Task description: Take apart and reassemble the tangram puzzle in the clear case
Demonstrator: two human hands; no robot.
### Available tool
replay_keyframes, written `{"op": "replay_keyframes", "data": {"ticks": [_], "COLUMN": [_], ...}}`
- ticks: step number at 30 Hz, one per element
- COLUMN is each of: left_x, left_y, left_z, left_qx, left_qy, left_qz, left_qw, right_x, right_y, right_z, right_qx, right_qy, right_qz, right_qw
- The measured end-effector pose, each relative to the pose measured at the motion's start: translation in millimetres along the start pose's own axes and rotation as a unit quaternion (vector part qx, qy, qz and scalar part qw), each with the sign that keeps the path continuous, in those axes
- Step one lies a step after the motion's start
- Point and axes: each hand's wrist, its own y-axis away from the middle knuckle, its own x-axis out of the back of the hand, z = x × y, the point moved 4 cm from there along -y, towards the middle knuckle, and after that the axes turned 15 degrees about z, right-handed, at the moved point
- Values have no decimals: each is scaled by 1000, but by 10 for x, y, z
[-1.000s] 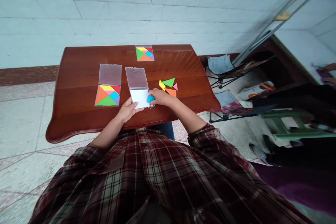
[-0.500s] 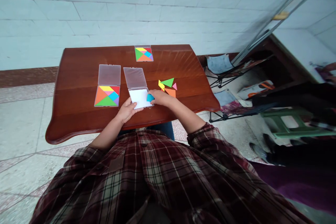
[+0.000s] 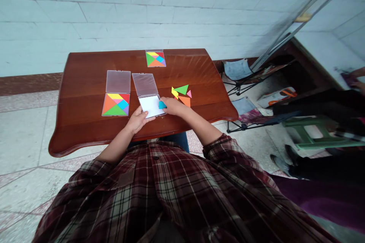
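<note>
Piece (image 3: 162, 104), blue — pinched by right hand (image 3: 172, 106) at box's (image 3: 148, 103) right side, scarcely shifted this past second, so seemingly not yet placed; left hand (image 3: 137, 121) gripping box's near-left corner — on worktop (image 3: 85, 79).

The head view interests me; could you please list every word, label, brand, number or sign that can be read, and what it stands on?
No readable text anywhere.
Open case in the left hand: none readable.
Blue piece and loose pieces: none readable.
White-and-orange item at right: too blurred to tell whether it bears lettering.
</note>
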Motion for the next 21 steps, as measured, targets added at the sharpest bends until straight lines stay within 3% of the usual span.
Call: {"op": "replay_keyframes", "data": {"ticks": [8,13,18,21], "left_x": [4,1,8,2], "left_y": [-7,-3,13,19], "left_z": [-12,-12,-6,-3], "left_qx": [-5,-5,-1,1], "left_qy": [-12,-4,2,0], "left_qz": [3,4,15,14], "left_qw": [1000,1000,1000,1000], "right_x": [-12,35,147,135], "right_y": [19,-67,-70,59], "right_z": [-31,77,277,411], "right_qx": [-48,-66,-101,-160], "right_qy": [25,-62,-127,-153], "right_qz": [30,16,72,42], "right_qw": [998,996,984,974]}}
